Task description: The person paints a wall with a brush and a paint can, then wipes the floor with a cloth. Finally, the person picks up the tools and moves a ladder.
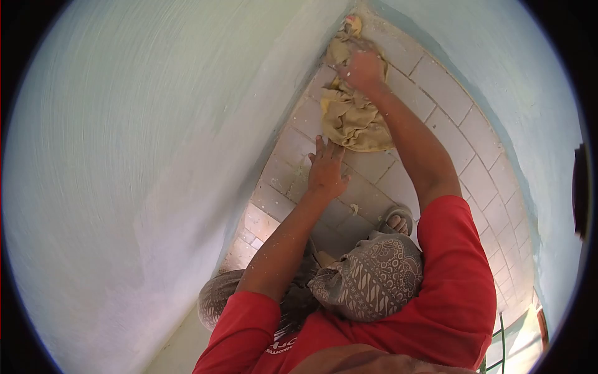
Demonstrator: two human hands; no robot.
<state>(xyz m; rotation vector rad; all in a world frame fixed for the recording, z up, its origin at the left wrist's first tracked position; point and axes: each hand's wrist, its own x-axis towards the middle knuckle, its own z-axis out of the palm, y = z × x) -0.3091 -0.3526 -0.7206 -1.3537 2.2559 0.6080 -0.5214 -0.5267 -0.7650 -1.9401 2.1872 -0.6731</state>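
A crumpled tan cloth (356, 121) lies on the tiled floor near the corner where two walls meet. My right hand (363, 67) is closed on its upper part, with the fingers partly blurred and bunched in the fabric. Below the cloth, my left hand (327, 168) rests on the tiles with its fingers spread, the fingertips at or beside the cloth's lower edge. Nothing is held in the left hand. A small yellowish and reddish patch (353, 25) shows at the cloth's far end.
A pale green wall (137, 137) rises on the left, another pale wall (498, 50) on the right. Light tiles (442, 100) with dark joints cover the floor between them. My sandalled foot (397, 221) and patterned trouser knee (374, 274) are near. Green bars (503, 343) stand at lower right.
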